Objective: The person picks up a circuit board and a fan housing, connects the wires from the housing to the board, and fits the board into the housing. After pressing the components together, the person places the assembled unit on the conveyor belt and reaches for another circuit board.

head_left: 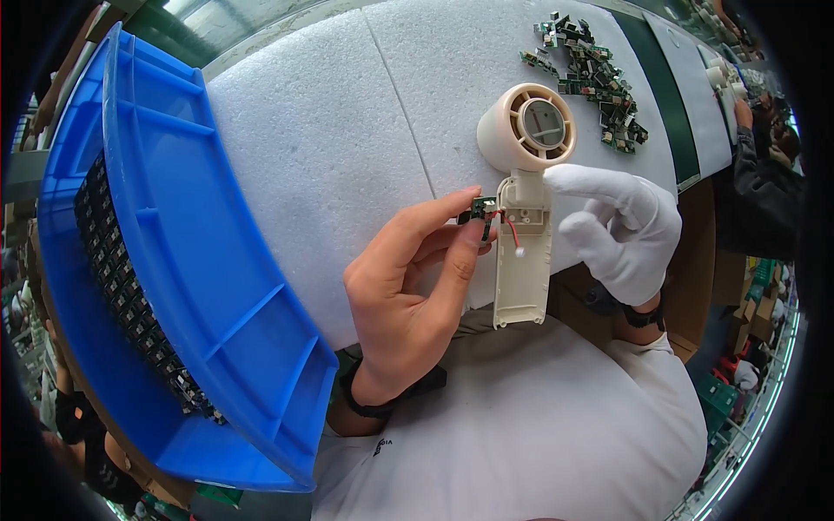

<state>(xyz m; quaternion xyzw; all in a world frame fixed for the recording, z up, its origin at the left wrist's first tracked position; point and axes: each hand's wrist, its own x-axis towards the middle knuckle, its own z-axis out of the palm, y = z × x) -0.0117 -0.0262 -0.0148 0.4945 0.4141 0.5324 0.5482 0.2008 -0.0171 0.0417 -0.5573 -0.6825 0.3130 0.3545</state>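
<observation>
My bare left hand [408, 295] pinches a small green circuit board [482, 208] between thumb and index finger. The board is beside the upper left edge of a cream fan handle shell [524, 282], whose hollow inside faces up. Red and dark wires run by the board and the shell, ending in a small white plug [520, 253]. At the top of the handle, the round fan head [527, 128] rests on the white foam mat. My white-gloved right hand [630, 230] is at the handle's right, index finger and thumb apart, index fingertip close to its neck.
A blue plastic bin [230, 252] at my left has rows of dark circuit boards [130, 286] beside it. Loose green boards [599, 82] lie heaped at the far right of the foam mat [304, 130]. Below right is a cardboard box [695, 260]; another person's arm [751, 165] shows beyond.
</observation>
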